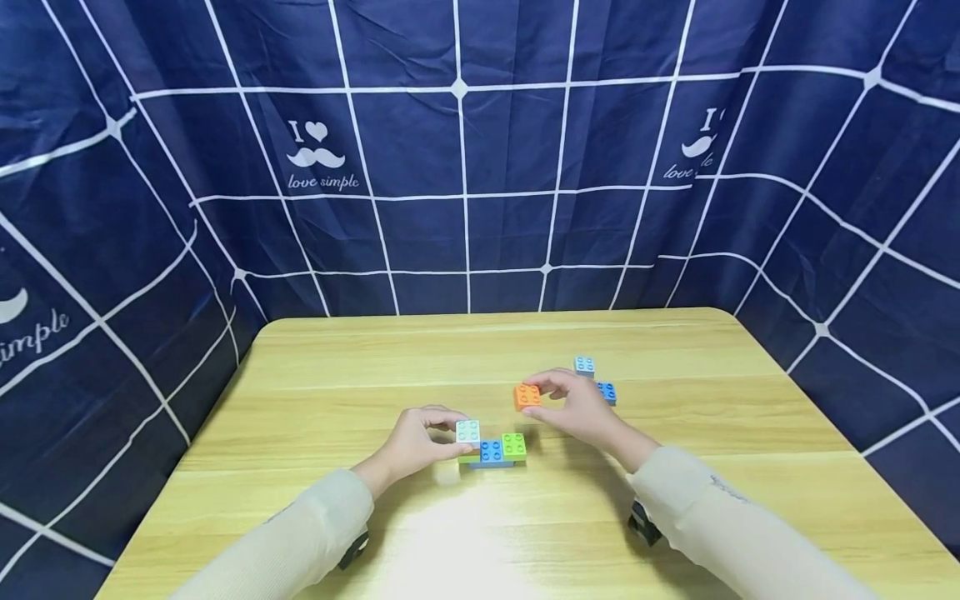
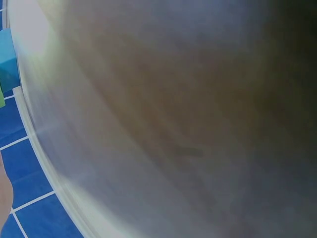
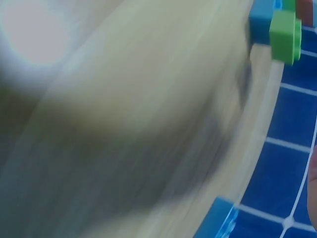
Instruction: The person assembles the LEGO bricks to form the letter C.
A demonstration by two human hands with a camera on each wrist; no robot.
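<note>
My right hand (image 1: 583,410) pinches an orange toy brick (image 1: 528,397) between thumb and fingers, held up behind and right of a small brick assembly. That assembly has a blue brick (image 1: 491,451) in its middle and a lime green brick (image 1: 513,443) at its right end. A pale, whitish brick (image 1: 467,430) tops its left end, over an orange-brown layer. Thumb and fingers of my left hand (image 1: 414,442) grip this left end. In the right wrist view the green brick (image 3: 283,37) juts out beside the blue one; the left wrist view catches just a blue brick (image 2: 7,62) at its edge.
Behind my right hand, a pale blue brick (image 1: 584,365) and a blue brick (image 1: 607,392) lie on the wooden table (image 1: 337,358). A dark blue curtain with white lines (image 1: 510,150) encloses the table's back and sides.
</note>
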